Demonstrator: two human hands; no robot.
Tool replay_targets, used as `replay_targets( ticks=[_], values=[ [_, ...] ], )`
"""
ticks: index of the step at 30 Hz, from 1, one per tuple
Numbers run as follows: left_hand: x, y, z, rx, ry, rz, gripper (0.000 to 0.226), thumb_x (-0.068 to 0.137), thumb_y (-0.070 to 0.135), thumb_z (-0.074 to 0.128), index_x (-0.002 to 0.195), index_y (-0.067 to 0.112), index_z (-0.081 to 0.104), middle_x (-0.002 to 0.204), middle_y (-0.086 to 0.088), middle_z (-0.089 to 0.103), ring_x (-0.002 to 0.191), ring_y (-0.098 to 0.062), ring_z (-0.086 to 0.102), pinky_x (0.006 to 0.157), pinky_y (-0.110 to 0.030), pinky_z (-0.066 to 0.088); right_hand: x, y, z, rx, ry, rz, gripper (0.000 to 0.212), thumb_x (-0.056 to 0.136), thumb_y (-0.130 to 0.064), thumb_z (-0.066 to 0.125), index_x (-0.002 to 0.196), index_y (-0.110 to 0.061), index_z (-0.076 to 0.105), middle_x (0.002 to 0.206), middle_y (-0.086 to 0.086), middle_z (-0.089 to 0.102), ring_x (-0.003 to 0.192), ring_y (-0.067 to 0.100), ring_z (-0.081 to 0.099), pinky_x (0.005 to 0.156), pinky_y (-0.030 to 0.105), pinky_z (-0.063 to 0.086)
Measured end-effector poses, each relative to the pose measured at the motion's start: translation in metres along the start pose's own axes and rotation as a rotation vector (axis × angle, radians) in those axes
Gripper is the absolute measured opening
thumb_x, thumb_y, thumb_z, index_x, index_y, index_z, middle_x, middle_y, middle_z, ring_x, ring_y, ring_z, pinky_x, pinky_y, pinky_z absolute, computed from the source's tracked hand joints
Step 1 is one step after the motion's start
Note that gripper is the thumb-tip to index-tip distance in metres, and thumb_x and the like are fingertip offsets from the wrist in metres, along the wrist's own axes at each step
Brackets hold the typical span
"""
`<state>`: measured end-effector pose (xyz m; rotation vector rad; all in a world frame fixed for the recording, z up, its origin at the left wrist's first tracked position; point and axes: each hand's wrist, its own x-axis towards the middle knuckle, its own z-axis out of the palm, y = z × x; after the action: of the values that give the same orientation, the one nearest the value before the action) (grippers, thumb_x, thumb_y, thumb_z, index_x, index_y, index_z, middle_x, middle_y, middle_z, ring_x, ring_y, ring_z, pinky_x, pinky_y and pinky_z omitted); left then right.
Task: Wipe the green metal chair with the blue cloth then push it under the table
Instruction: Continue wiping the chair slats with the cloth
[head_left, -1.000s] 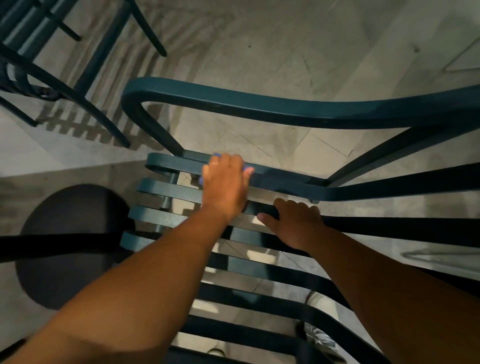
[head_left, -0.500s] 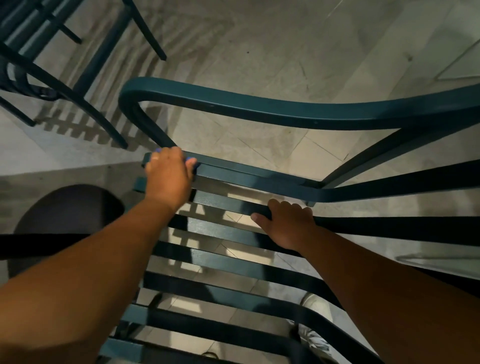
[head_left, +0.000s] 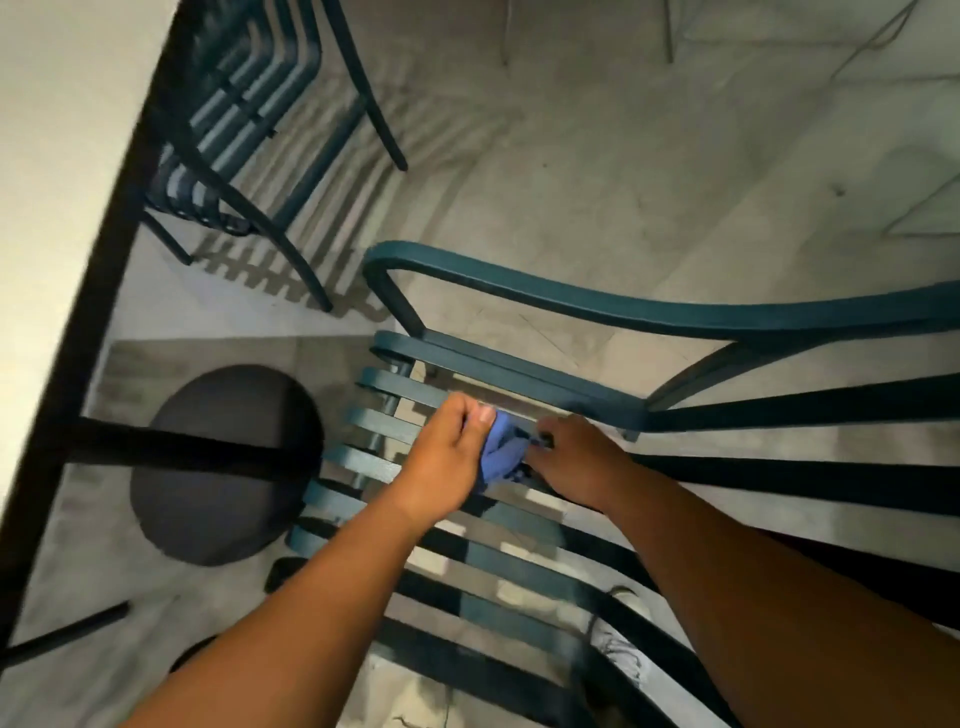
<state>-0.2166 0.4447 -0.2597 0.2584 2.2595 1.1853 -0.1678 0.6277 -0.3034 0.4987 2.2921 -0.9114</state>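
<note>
- Green metal chair (head_left: 498, 371): standing on the pale tiled floor (head_left: 623, 171), slatted seat facing up, curved armrest (head_left: 597, 306) arching along the seat's far side.
- Blue cloth (head_left: 501, 453): lying bunched on the chair's seat slats, near the far edge of the seat, sitting between the two hands.
- Left hand (head_left: 447, 457): curling over the seat slats, thumb and fingers pinching the cloth's left side.
- Right hand (head_left: 576, 457): resting on the seat just right of the cloth, fingers curling into its right edge; hold partly hidden.
- Table (head_left: 78, 291): showing as a dark edge running well left of the chair, round black base (head_left: 223, 467) sitting on the floor beside the seat's left end.
- Second green chair (head_left: 249, 119): standing beyond the chair, by the table's edge.
- Pale shoe (head_left: 621, 639): showing under the chair's near slats.
</note>
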Motion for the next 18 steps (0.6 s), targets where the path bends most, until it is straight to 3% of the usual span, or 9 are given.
replay_targets(
  ticks=[4,10,14,18],
  values=[
    [-0.077,0.044,-0.027,-0.037,0.11,0.011,0.023,0.107,0.031,0.047,0.085,0.023,0.051,0.08,0.007,0.053,0.07,-0.001,0.048,0.066,-0.02,0.041,-0.068,-0.038,-0.031,0.07,0.022,-0.141,0.037,0.093,-0.043,0.057,0.123,-0.022,0.063,0.12,0.007,0.066,0.108,0.028,0.062,0.093,0.038,0.05],
    [-0.152,0.1,-0.039,0.027,0.269,-0.016,0.024,0.107,0.037,0.045,0.09,0.022,0.052,0.083,0.003,0.053,0.069,-0.003,0.047,0.066,-0.028,0.042,-0.145,-0.057,-0.069,-0.11,-0.195,-0.166,0.051,0.096,-0.048,0.06,0.142,-0.028,0.049,0.141,0.007,0.055,0.122,0.026,0.055,0.095,0.04,0.046],
    [-0.191,0.115,-0.035,0.042,0.3,-0.069,0.026,0.107,0.042,0.042,0.095,0.022,0.052,0.086,0.0,0.054,0.072,-0.011,0.048,0.064,-0.03,0.04,-0.194,-0.052,-0.089,-0.208,-0.216,-0.19,0.055,0.097,-0.051,0.058,0.145,-0.028,0.047,0.147,0.006,0.051,0.128,0.03,0.051,0.087,0.039,0.04],
    [-0.228,0.118,-0.028,0.054,0.338,-0.099,0.028,0.108,0.04,0.042,0.098,0.016,0.052,0.087,-0.001,0.055,0.074,-0.014,0.048,0.065,-0.032,0.04,-0.241,-0.042,-0.098,-0.3,-0.286,-0.194,0.056,0.096,-0.052,0.059,0.145,-0.029,0.047,0.149,0.006,0.05,0.13,0.03,0.051,0.1,0.043,0.045]
  ],
)
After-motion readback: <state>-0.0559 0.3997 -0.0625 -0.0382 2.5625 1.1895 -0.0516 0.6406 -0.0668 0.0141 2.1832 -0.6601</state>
